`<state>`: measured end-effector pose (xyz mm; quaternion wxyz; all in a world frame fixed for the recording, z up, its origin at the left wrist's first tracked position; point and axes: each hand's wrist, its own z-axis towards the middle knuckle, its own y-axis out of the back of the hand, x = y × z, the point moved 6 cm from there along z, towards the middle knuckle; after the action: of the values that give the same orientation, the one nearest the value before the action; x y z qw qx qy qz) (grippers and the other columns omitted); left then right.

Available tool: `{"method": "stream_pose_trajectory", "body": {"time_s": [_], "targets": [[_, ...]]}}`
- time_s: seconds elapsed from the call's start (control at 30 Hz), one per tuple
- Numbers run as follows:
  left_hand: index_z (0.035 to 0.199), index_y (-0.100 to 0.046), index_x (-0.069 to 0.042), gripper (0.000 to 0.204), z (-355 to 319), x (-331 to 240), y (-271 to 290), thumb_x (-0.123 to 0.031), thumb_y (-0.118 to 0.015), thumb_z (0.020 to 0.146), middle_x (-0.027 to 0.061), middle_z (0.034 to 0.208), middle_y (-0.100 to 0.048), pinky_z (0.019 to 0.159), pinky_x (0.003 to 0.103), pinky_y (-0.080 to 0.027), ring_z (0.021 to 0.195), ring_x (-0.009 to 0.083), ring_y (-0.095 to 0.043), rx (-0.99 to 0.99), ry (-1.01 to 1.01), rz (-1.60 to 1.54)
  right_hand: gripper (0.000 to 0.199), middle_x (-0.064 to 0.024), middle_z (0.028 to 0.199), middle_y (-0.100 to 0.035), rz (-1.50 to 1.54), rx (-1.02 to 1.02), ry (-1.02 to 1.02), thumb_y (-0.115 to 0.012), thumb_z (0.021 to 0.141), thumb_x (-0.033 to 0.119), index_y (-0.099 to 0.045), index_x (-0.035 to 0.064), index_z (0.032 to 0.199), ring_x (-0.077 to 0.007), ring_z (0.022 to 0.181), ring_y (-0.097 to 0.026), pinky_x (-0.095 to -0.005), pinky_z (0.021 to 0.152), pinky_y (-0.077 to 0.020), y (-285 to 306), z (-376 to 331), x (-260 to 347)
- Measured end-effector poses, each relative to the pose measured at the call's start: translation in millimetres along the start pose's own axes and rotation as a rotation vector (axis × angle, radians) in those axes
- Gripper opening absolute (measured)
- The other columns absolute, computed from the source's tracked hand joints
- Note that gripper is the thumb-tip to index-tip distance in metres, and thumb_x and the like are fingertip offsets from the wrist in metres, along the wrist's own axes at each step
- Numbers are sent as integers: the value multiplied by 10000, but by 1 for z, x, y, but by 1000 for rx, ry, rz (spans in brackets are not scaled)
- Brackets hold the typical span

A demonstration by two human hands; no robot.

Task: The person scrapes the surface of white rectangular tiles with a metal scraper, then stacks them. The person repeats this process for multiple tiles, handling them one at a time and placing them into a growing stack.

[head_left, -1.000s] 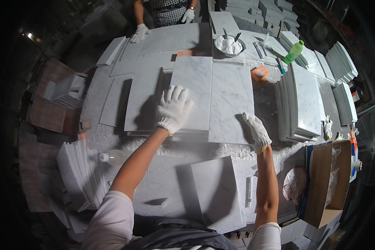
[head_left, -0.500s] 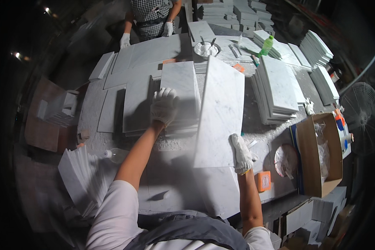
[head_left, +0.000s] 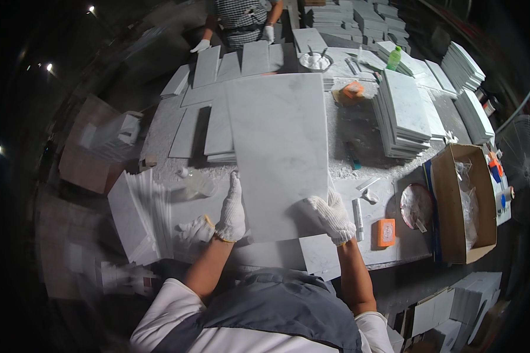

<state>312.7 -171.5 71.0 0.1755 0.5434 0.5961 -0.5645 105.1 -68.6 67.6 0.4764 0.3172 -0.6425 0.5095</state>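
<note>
So the person had a big white marble slab (head_left: 277, 150) lifted up off the desk (head_left: 359, 138), tilted toward the camera and held by its near edge with both gloved hands. The left hand (head_left: 231, 209) was clamped on the lower left edge, fingers running up along the side, and the right hand (head_left: 333, 216) was wrapped around the lower right corner, so both were closed on the slab, not hanging open. The slab covered most of the middle of the desk in this view. Behind it to the left lay a few narrower grey-white tiles (head_left: 218, 126), flat and side by side. To the right sat a neat stack of tiles (head_left: 403, 112), with more stacks (head_left: 465, 67) further out toward the edge. Just right of the right hand there was a small orange block (head_left: 386, 232) on the desk, and beyond that an open cardboard box (head_left: 462, 203) with plastic in it. A green bottle (head_left: 394, 57) stood at the far side near a white bowl (head_left: 315, 60). Across the desk another person in white gloves (head_left: 201, 45) was touching the far tiles. A leaning bundle of tiles (head_left: 140, 215) sat off to the left, near the left hand.
</note>
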Motion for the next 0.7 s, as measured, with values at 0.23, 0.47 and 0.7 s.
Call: {"method": "stream_pose_trajectory", "body": {"time_s": [0.23,0.47,0.7], "targets": [[1338,-583,-30,562,-54,-19,32,-494,-598,1021,24,1269,-614,1041,335,-440,1179,140,-540,-318,-319,478,288,-6,947,-715,10,251,-89,-752,952,208,-688,6,1147,-46,766,-600,-217,644,-491,-39,-3,-13],[1120,-696,-7,310,-83,-44,54,-298,-674,1017,-27,1031,-665,885,259,-477,959,79,-579,-481,-533,381,358,-12,904,-712,59,436,-250,-771,940,309,-704,13,1132,-69,709,-610,-226,613,-505,-75,-2,-37],[1252,-667,12,401,-86,-102,88,-314,-670,1018,9,1184,-678,980,274,-487,1066,101,-617,-555,-620,219,434,-35,934,-679,354,831,-339,-748,954,333,-663,31,1253,-167,861,-640,-345,782,-525,-84,-22,-80]]}}
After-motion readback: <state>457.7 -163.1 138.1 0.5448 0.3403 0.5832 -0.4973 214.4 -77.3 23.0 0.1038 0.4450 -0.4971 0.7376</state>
